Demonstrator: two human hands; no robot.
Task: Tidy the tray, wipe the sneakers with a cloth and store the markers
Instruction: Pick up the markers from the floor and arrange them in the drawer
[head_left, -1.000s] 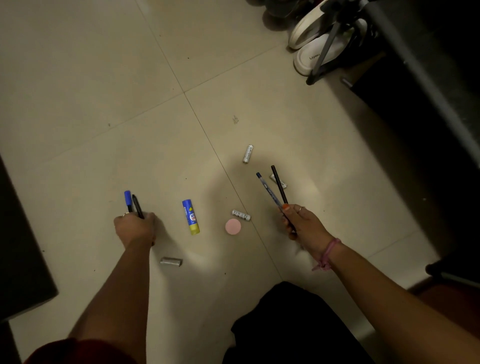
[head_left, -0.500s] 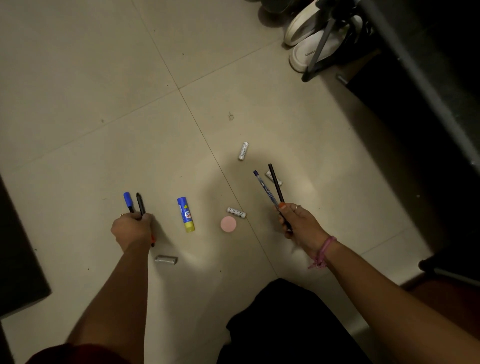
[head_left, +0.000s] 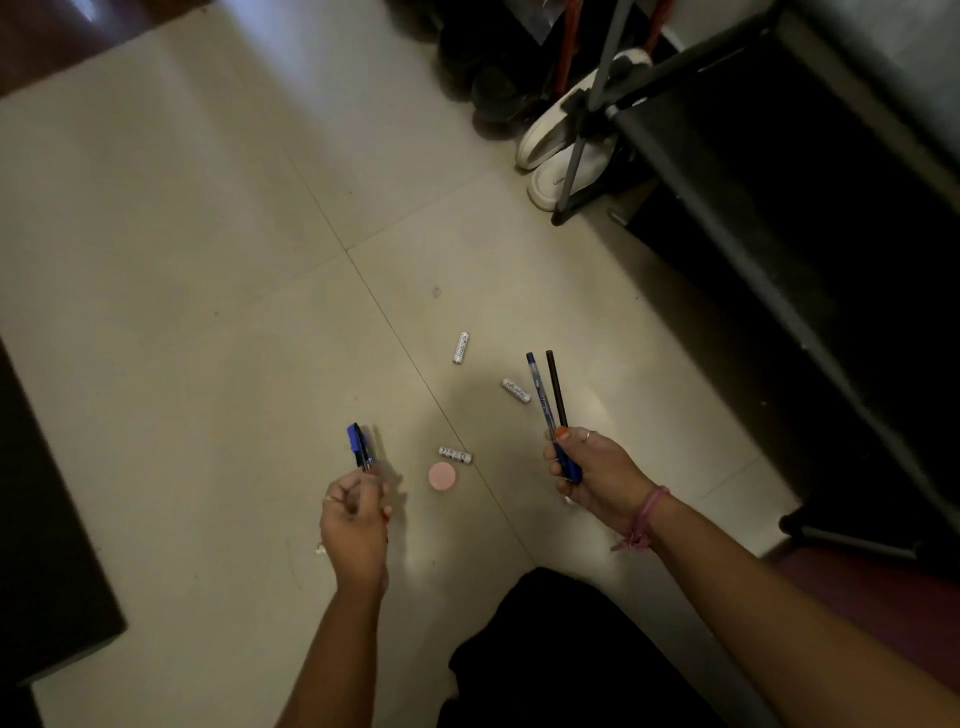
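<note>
Tiled floor (head_left: 218, 322), pale, with one grout line running from 11 o'clock to 5 o'clock. Dark frame (head_left: 691, 171) at 1 o'clock; white sneakers (head_left: 550, 140) lie under its leg, partly hidden by it.

Right hand (head_left: 592, 475), at 4 o'clock of centre: fingers curled round the lower ends of a blue pen (head_left: 539, 392) and a black pen (head_left: 556, 387), thumb pressed across both. The shafts stand out beyond the fingers toward 12 o'clock, side by side, tips slightly apart.

Left hand (head_left: 353, 525), at 7 o'clock of centre: fingertips pinch the lower ends of a blue marker (head_left: 356, 441) and a second dark marker (head_left: 370, 452), blurred. Both point toward 12 o'clock above the knuckles.

Between the hands on the floor: a pink disc (head_left: 442, 475); touching or just beside it at 1 o'clock, a white battery (head_left: 455, 455). Two more batteries lie at 11 o'clock of the right hand (head_left: 515, 391) and farther toward 12 o'clock (head_left: 461, 348).

Compared with half a second ago, the left hand has lifted off the floor and shifted toward the disc; the glue stick and the grey cylinder beside it no longer show. The right hand's grip is unchanged.
</note>
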